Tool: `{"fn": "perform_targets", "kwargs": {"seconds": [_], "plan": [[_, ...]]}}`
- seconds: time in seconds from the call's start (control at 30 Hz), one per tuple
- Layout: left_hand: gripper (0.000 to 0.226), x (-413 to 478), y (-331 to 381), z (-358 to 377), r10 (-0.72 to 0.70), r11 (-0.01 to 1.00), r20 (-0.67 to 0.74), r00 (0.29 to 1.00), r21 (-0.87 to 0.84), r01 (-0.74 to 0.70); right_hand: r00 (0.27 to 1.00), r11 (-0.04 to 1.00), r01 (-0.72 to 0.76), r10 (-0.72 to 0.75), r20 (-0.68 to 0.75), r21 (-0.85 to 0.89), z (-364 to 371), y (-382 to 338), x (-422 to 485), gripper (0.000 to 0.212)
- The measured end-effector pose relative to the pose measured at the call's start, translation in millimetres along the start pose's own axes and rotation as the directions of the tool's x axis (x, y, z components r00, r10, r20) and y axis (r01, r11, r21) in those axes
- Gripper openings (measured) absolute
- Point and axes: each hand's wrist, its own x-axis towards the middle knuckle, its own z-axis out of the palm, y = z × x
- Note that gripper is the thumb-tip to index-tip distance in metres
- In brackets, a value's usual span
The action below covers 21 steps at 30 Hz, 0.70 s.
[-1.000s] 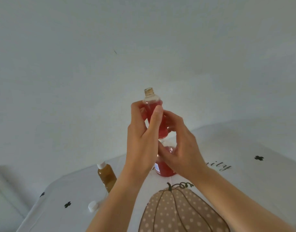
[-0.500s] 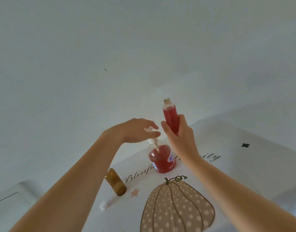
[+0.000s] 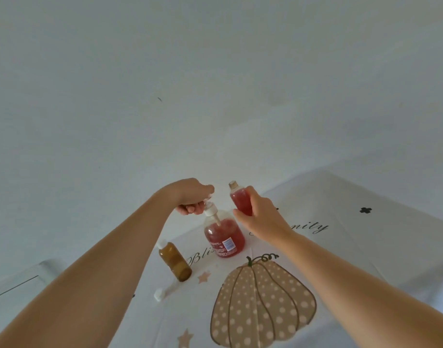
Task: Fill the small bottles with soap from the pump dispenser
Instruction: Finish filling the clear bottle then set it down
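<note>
**Left grip on the pump, right grip holding a red-filled small bottle**

Both bare arms reach in from the bottom corners of the frame and meet just below its middle. The left grip [image 3: 193, 198] has its fingers curled down over the white pump head of the pump dispenser [image 3: 224, 238]. This clear bottle, partly full of red soap, stands on the bench [image 3: 353, 259] at the centre. Just right of the pump head, the right grip [image 3: 261, 218] wraps around the lower part of a small bottle [image 3: 240, 200]. The small bottle is held off the bench, nearly upright, with its neck leaning a little to the upper left. It has no cap and red soap fills most of it. It sits beside the pump head, not touching it.

An amber bottle [image 3: 175, 262] with a white cap stands on the bench to the lower left of the dispenser. Below it lies a small pale item with a white end [image 3: 159, 295], too faint to identify. The bench cloth carries a dotted pumpkin print [image 3: 263, 305], script lettering and small stars.
</note>
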Motion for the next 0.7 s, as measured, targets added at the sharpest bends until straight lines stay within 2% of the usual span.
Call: {"fn": "perform_targets", "kwargs": {"seconds": [0.03, 0.1, 0.17, 0.23, 0.3, 0.43, 0.6, 0.7], "plan": [[0.052, 1.3, -1.5, 0.0, -0.013, 1.0, -0.017, 1.0, 0.001, 0.013, 1.0, 1.0, 0.006, -0.005, 0.026, -0.03, 0.5, 2.0, -0.4, 0.021], [0.067, 7.9, -2.6, -4.6, -0.009, 1.0, -0.181, 0.983, -0.008, 0.008, 0.997, 0.992, 0.05, -0.043, 0.062, -0.116, 1.5, 4.1, -1.9, 0.019], [0.067, 15.6, 0.0, -9.8, -0.016, 0.985, -0.294, 0.956, -0.167, -0.035, 0.992, 0.979, 0.105, -0.091, 0.086, -0.172, 2.4, 4.2, -3.4, 0.018], [0.06, 20.2, 7.6, -7.5, -0.004, 0.944, -0.188, 0.982, -0.325, -0.058, 0.986, 0.974, 0.145, -0.129, 0.104, -0.171, 3.7, 3.7, -4.5, 0.018], [0.057, 20.1, 13.9, 7.2, 0.004, 0.924, -0.027, 1.0, -0.381, -0.014, 0.98, 0.969, 0.179, -0.16, 0.119, -0.168, 4.9, 3.2, -5.3, 0.022], [0.052, 23.1, 15.5, 31.3, -0.074, 0.836, 0.05, 0.996, -0.541, 0.089, 0.98, 0.962, 0.192, -0.18, 0.081, -0.193, 5.1, 1.5, -4.3, 0.033], [0.056, 21.2, 12.7, 10.4, -0.081, 0.792, 0.244, 0.966, -0.573, 0.211, 0.98, 0.971, 0.196, -0.19, 0.057, -0.134, 8.6, 1.3, -2.6, 0.036], [0.054, 24.1, 16.5, 11.8, -0.115, 0.838, 0.201, 0.973, -0.506, 0.203, 0.98, 0.974, 0.196, -0.189, 0.064, -0.117, 9.3, 0.0, -2.3, 0.038]]}}
